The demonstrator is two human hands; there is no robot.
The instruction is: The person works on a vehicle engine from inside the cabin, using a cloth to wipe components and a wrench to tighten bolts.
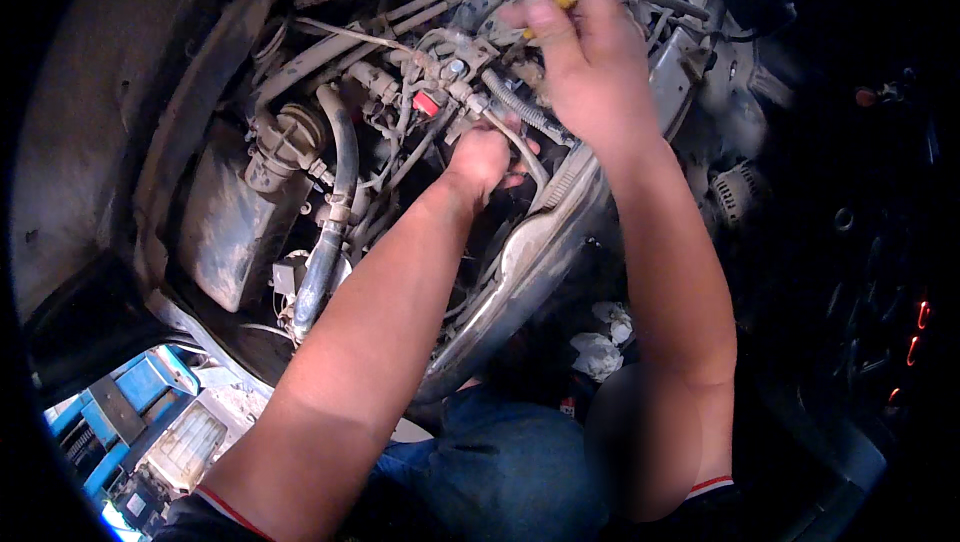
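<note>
My left hand (482, 161) reaches in among dusty hoses, below a metal valve-like fitting (452, 70) with a red cap (426, 102). Its fingers are curled and partly hidden behind a thin bent pipe (518, 147); what they hold, if anything, I cannot make out. Higher up and to the right, my right hand (598, 67) is closed around a small yellow object (565, 0). That hand is smeared by motion, so the object's kind does not show. A grey corrugated hose (520, 105) runs between the two hands.
Left of my left arm are a grey tank (228, 217), a round capped fitting (290, 147) and a thick hose (340, 157). A metal frame rail (530, 257) crosses under my right arm. Crumpled white paper (600, 350) lies below. Blue machinery (130, 397) stands at lower left.
</note>
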